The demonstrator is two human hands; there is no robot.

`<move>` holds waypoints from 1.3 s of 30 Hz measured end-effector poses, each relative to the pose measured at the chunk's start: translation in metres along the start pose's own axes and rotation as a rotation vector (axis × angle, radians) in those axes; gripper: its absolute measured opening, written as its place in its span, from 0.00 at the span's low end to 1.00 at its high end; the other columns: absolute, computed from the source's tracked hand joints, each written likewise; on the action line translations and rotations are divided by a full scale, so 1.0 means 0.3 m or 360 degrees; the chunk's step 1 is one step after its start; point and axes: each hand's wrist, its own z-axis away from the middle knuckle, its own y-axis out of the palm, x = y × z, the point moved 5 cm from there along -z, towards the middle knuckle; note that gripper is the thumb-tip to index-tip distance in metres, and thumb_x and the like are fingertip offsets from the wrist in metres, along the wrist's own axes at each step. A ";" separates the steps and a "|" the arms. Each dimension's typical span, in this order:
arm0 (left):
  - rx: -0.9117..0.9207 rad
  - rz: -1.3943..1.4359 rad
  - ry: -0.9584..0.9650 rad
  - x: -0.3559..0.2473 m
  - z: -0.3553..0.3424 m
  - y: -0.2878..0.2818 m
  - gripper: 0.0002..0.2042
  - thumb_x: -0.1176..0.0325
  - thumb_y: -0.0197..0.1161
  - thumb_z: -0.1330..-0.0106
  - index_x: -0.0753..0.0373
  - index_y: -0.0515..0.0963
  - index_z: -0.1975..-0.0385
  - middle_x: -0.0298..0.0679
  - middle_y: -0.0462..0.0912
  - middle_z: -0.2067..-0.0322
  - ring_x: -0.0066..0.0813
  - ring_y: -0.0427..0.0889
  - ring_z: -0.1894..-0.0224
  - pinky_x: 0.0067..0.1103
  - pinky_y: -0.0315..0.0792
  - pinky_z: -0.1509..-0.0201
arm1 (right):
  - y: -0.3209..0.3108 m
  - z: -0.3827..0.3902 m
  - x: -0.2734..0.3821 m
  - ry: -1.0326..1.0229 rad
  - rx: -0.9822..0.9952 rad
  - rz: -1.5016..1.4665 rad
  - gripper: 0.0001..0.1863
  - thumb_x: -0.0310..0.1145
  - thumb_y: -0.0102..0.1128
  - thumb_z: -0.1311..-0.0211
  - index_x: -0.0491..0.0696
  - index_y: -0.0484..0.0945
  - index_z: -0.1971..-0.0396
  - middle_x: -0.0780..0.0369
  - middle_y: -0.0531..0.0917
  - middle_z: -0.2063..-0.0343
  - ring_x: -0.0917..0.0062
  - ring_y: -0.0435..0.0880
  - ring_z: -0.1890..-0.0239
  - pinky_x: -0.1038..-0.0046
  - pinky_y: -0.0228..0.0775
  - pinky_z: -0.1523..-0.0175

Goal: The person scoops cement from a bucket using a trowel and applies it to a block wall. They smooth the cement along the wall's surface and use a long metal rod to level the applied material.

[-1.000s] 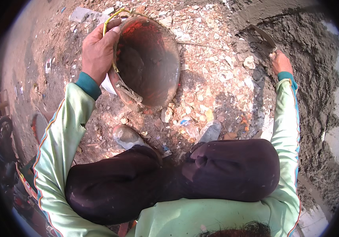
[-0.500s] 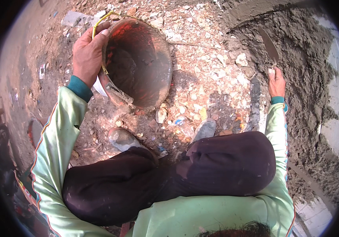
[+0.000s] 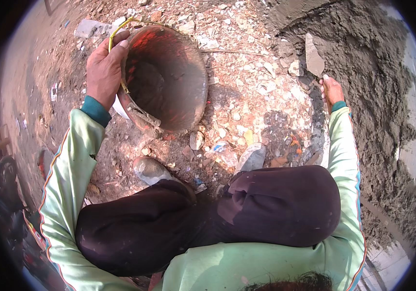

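Bucket (image 3: pixel 181 72) sits tilted on the rubble (image 3: pixel 247 92), ahead and left of the knees, mouth open toward the person. Hands are well apart: the left hand (image 3: pixel 105 72) is clamped on the rim right by the yellow handle (image 3: pixel 116 36), and the right hand (image 3: pixel 332 92) is wrapped around the grip of a pointed trowel (image 3: pixel 313 57), blade aimed away. Whitish rock (image 3: pixel 295 68) just left of the blade. Big spread of grey mortar (image 3: pixel 378 106) along the right, pale slab (image 3: pixel 414 155) past that. Dusty shoes (image 3: pixel 252 157) down between bucket and knees.
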 end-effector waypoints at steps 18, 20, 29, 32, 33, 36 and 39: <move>0.0045 0.0009 -0.0007 -0.008 0.011 0.011 0.14 0.67 0.57 0.27 0.68 0.79 0.47 0.32 0.81 0.59 0.17 0.76 0.56 0.17 0.70 0.47 | 0.168 0.633 0.146 -0.0196 0.1142 0.0178 0.13 0.40 0.62 0.33 0.45 0.80 0.61 0.67 0.78 0.77 0.87 0.75 0.76 0.81 0.69 0.71; 0.0033 0.0043 -0.0025 -0.003 0.006 -0.010 0.14 0.67 0.57 0.27 0.68 0.79 0.47 0.32 0.81 0.59 0.17 0.76 0.56 0.17 0.70 0.48 | 0.256 0.640 0.165 -0.0018 0.1539 0.0138 0.13 0.40 0.61 0.32 0.44 0.80 0.62 0.67 0.79 0.77 0.86 0.76 0.79 0.80 0.69 0.75; 0.0013 -0.0005 -0.0081 -0.048 0.050 0.024 0.17 0.68 0.57 0.28 0.69 0.76 0.44 0.37 0.82 0.53 0.21 0.79 0.52 0.19 0.72 0.45 | 0.233 0.409 0.390 -0.1065 0.0435 0.0393 0.17 0.46 0.53 0.29 0.45 0.77 0.60 0.64 0.76 0.80 0.77 0.77 0.76 0.70 0.69 0.69; 0.0006 -0.0061 -0.0087 -0.052 0.085 0.098 0.19 0.69 0.56 0.27 0.71 0.73 0.40 0.40 0.81 0.50 0.23 0.78 0.51 0.21 0.72 0.45 | 0.564 0.585 0.500 -0.1564 0.0462 0.1125 0.15 0.44 0.57 0.35 0.47 0.77 0.60 0.57 0.77 0.67 0.61 0.80 0.62 0.60 0.74 0.60; 0.0046 -0.0049 -0.0071 -0.018 0.083 0.144 0.19 0.69 0.56 0.27 0.71 0.72 0.40 0.40 0.81 0.50 0.22 0.78 0.51 0.21 0.72 0.45 | 0.667 0.603 0.519 -0.1684 0.0386 0.1173 0.14 0.44 0.57 0.36 0.48 0.77 0.61 0.56 0.77 0.67 0.62 0.81 0.62 0.59 0.75 0.59; 0.0109 -0.0050 -0.0051 -0.034 0.107 0.196 0.19 0.68 0.57 0.27 0.72 0.72 0.40 0.38 0.80 0.51 0.20 0.77 0.53 0.18 0.71 0.48 | 0.970 0.640 0.541 -0.1871 0.0143 0.1782 0.10 0.36 0.59 0.42 0.48 0.85 0.67 0.57 0.83 0.67 0.66 0.85 0.64 0.59 0.78 0.61; 0.0084 -0.0007 -0.0045 -0.029 0.128 0.204 0.19 0.67 0.57 0.26 0.71 0.73 0.41 0.36 0.80 0.52 0.18 0.77 0.56 0.16 0.71 0.50 | 1.106 0.763 0.467 -0.1745 0.0759 0.1395 0.10 0.33 0.57 0.44 0.46 0.85 0.68 0.54 0.85 0.70 0.63 0.86 0.63 0.57 0.78 0.61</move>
